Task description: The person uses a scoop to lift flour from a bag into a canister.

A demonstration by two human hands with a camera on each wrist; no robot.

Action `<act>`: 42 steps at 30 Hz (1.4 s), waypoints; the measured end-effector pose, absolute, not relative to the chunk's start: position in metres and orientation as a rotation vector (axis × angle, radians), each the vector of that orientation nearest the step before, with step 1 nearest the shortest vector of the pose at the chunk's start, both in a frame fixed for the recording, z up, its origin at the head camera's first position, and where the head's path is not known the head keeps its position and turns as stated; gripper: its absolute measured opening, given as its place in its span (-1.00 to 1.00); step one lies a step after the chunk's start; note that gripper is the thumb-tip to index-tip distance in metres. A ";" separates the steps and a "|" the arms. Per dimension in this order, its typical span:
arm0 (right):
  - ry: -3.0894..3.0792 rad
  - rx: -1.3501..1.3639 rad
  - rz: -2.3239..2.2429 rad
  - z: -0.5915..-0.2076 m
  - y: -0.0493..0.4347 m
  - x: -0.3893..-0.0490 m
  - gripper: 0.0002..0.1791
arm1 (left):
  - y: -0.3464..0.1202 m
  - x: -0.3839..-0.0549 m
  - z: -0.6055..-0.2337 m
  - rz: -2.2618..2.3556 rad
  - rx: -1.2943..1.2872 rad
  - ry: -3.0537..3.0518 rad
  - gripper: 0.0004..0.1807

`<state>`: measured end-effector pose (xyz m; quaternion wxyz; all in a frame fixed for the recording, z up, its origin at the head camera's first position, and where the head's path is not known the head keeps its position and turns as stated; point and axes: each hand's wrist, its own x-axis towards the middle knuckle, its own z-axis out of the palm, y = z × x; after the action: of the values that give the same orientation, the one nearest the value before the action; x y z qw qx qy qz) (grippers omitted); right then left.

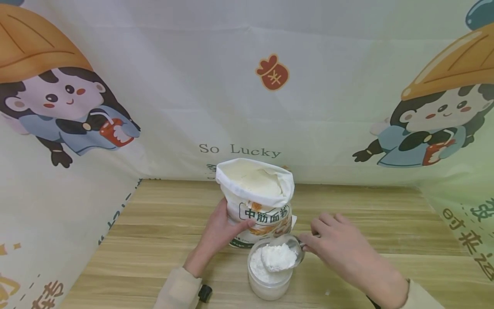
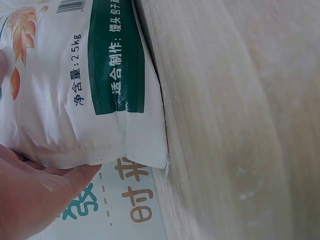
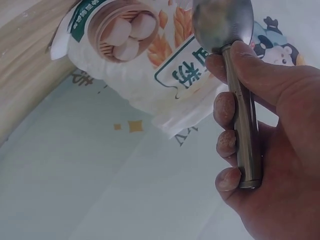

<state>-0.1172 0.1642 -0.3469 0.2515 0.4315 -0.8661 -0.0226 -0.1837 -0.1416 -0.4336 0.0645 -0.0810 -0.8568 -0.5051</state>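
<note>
An open white flour bag [image 1: 258, 210] stands upright, its top folded back and pale flour [image 1: 251, 178] inside. My left hand [image 1: 220, 227] grips the bag's left side, thumb across the front; in the left wrist view, fingers [image 2: 75, 177] reach behind its edge. My right hand [image 1: 343, 244] holds a metal scoop [image 1: 299, 251] by its handle [image 3: 245, 125], with fingers wrapped round it in the right wrist view. Heaped with white flour [image 1: 279, 257], the scoop's bowl overlaps the mouth of a clear round jar [image 1: 270, 289]. Flour lies in the jar too, which stands before the bag.
Everything stands on a wood-grain tabletop [image 1: 154, 240]. Behind it hangs a pale printed cloth [image 1: 328, 98], which also lines both sides. A small white speck [image 1: 327, 293] lies right of the jar.
</note>
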 end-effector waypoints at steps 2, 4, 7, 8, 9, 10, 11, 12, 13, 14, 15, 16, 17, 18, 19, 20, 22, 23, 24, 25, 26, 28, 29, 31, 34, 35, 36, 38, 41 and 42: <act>-2.344 1.181 -0.082 -0.347 0.162 -0.117 -0.79 | -0.142 -0.184 -0.434 -1.522 -0.243 -2.588 0.02; -2.330 1.185 -0.100 -0.347 0.160 -0.116 -0.80 | -0.142 -0.183 -0.434 -1.523 -0.242 -2.588 0.02; -2.300 1.188 -0.120 -0.348 0.157 -0.116 -0.78 | -0.142 -0.183 -0.434 -1.526 -0.247 -2.584 0.02; -2.285 1.191 -0.123 -0.348 0.156 -0.116 -0.77 | -0.142 -0.183 -0.434 -1.528 -0.249 -2.583 0.02; -2.270 1.195 -0.121 -0.349 0.156 -0.115 -0.76 | -0.142 -0.183 -0.434 -1.530 -0.249 -2.582 0.03; -2.252 1.200 -0.113 -0.349 0.155 -0.115 -0.75 | -0.142 -0.183 -0.434 -1.530 -0.251 -2.582 0.03; -2.232 1.206 -0.103 -0.349 0.154 -0.116 -0.76 | -0.142 -0.183 -0.434 -1.530 -0.249 -2.585 0.03; -2.213 1.212 -0.089 -0.350 0.153 -0.116 -0.77 | -0.142 -0.183 -0.434 -1.531 -0.247 -2.586 0.03; -2.197 1.219 -0.077 -0.350 0.153 -0.116 -0.79 | -0.142 -0.183 -0.434 -1.530 -0.243 -2.588 0.04; -2.184 1.225 -0.062 -0.350 0.152 -0.115 -0.82 | -0.142 -0.183 -0.434 -1.529 -0.238 -2.592 0.04; -2.171 1.232 -0.047 -0.350 0.152 -0.115 -0.85 | -0.142 -0.183 -0.433 -1.530 -0.234 -2.594 0.04; -2.164 1.235 -0.037 -0.350 0.152 -0.115 -0.87 | -0.142 -0.182 -0.433 -1.523 -0.237 -2.595 0.04; -2.158 1.236 -0.031 -0.350 0.151 -0.115 -0.87 | -0.142 -0.182 -0.433 -1.524 -0.235 -2.597 0.04; -2.156 1.235 -0.026 -0.349 0.151 -0.115 -0.86 | -0.143 -0.183 -0.433 -1.523 -0.235 -2.597 0.04; -2.155 1.233 -0.023 -0.349 0.151 -0.114 -0.84 | -0.143 -0.183 -0.433 -1.524 -0.238 -2.596 0.04; -2.155 1.229 -0.022 -0.348 0.151 -0.114 -0.82 | -0.143 -0.183 -0.433 -1.522 -0.238 -2.597 0.04; -2.155 1.221 -0.033 -0.346 0.152 -0.114 -0.80 | -0.143 -0.183 -0.434 -1.522 -0.245 -2.591 0.03; -2.152 1.216 -0.044 -0.345 0.152 -0.114 -0.80 | -0.143 -0.184 -0.434 -1.530 -0.242 -2.589 0.02; -2.152 1.213 -0.050 -0.344 0.152 -0.114 -0.79 | -0.143 -0.184 -0.434 -1.533 -0.244 -2.586 0.01; -2.150 1.210 -0.056 -0.343 0.153 -0.114 -0.79 | -0.143 -0.184 -0.434 -1.536 -0.248 -2.582 0.01; -2.145 1.208 -0.061 -0.342 0.153 -0.114 -0.78 | -0.143 -0.184 -0.434 -1.538 -0.249 -2.580 0.00; -2.136 1.205 -0.064 -0.341 0.154 -0.114 -0.77 | -0.143 -0.185 -0.434 -1.545 -0.254 -2.576 0.00; -2.129 1.202 -0.061 -0.341 0.154 -0.114 -0.77 | -0.143 -0.185 -0.434 -1.548 -0.256 -2.575 0.00; -2.113 1.199 -0.052 -0.341 0.155 -0.114 -0.76 | -0.143 -0.185 -0.434 -1.551 -0.262 -2.572 0.01; -2.090 1.195 -0.042 -0.341 0.156 -0.114 -0.74 | -0.143 -0.185 -0.434 -1.557 -0.265 -2.569 0.01; -2.080 1.198 -0.036 -0.341 0.156 -0.115 -0.74 | -0.143 -0.185 -0.434 -1.558 -0.268 -2.567 0.01; -2.073 1.199 -0.035 -0.341 0.157 -0.115 -0.73 | -0.143 -0.185 -0.434 -1.560 -0.269 -2.566 0.00; -2.059 1.199 -0.027 -0.341 0.158 -0.116 -0.73 | -0.143 -0.185 -0.434 -1.562 -0.272 -2.564 0.00; -2.038 1.200 0.005 -0.343 0.161 -0.117 -0.74 | -0.143 -0.185 -0.435 -1.562 -0.272 -2.565 0.01; -2.034 1.195 0.018 -0.344 0.162 -0.118 -0.75 | -0.143 -0.185 -0.435 -1.561 -0.268 -2.566 0.01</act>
<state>-0.1180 0.1616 -0.3438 0.3813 0.4683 -0.7971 0.0069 -0.1854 -0.1425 -0.4348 0.0629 -0.0887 -0.8493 -0.5166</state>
